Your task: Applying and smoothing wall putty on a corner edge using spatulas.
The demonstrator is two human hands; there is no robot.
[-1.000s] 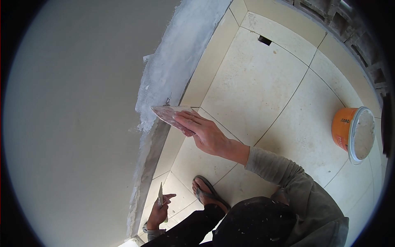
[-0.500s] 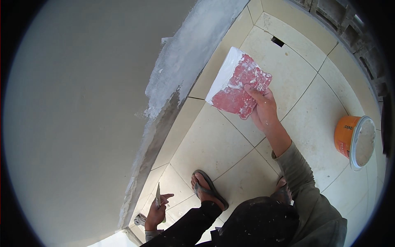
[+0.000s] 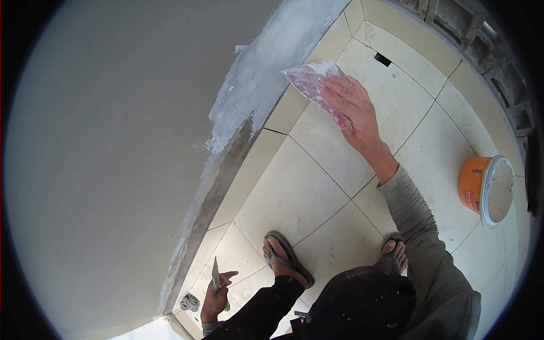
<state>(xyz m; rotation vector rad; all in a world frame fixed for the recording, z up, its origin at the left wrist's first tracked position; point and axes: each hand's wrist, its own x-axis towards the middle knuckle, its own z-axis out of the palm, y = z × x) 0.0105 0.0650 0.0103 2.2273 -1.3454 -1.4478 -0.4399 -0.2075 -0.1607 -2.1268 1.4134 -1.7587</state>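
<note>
My right hand (image 3: 360, 119) grips a red plastic putty spreader (image 3: 310, 85) smeared with white. The spreader is turned over, its back toward me, and my fingers lie across that back. Its edge is at the lower part of the grey wall (image 3: 113, 147), by a band of whitish putty (image 3: 272, 56); whether it touches cannot be told. Low on the left, my left hand (image 3: 213, 301) is closed round a putty knife (image 3: 216, 273), blade up, with a bit of its greenish handle showing below.
An orange bucket (image 3: 474, 180) of pale paste stands on the tiled floor (image 3: 317, 175) at the right. A crumpled grey rag (image 3: 190, 302) lies by the wall's foot. My sandalled feet are below. A dark square hole (image 3: 383, 59) opens in the far floor; openwork blocks (image 3: 453, 22) line the back.
My right hand has turned the spreader over and brought it up toward the wall. Its white-coated face is now mostly turned away. My left hand has hardly moved.
</note>
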